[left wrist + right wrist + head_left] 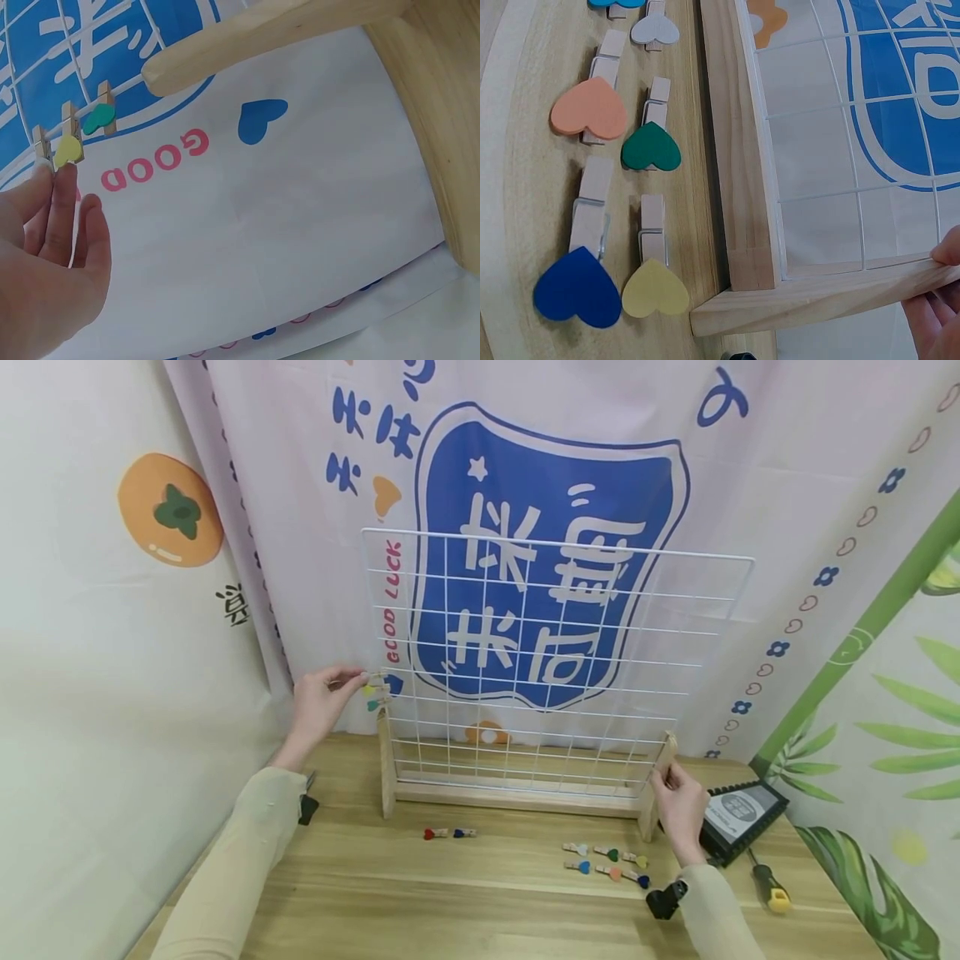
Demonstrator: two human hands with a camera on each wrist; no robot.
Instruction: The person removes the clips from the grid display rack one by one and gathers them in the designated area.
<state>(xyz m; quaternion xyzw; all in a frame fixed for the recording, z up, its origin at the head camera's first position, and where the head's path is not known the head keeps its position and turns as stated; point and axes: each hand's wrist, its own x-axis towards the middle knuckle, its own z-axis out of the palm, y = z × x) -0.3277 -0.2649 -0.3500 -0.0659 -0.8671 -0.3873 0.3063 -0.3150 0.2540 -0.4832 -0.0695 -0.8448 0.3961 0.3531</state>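
Observation:
A white wire grid (555, 545) stands upright in a wooden base (517, 799). At its left edge my left hand (321, 703) pinches a small wooden clothespin (41, 139) between thumb and fingers; the fingertips partly cover it. Beside it on the same edge are a clothespin with a yellow heart (68, 151) and one with a teal-green heart (100, 119). My right hand (681, 806) grips the right wooden post (649, 802) of the stand, thumb on one side and fingers on the other.
Clothespins with red (430, 834) and dark blue (459, 833) hearts lie before the stand. Several more, including an orange one (589, 109) and a green one (652, 147), lie near the right post. A black case (742, 814) and a screwdriver (768, 885) are at right.

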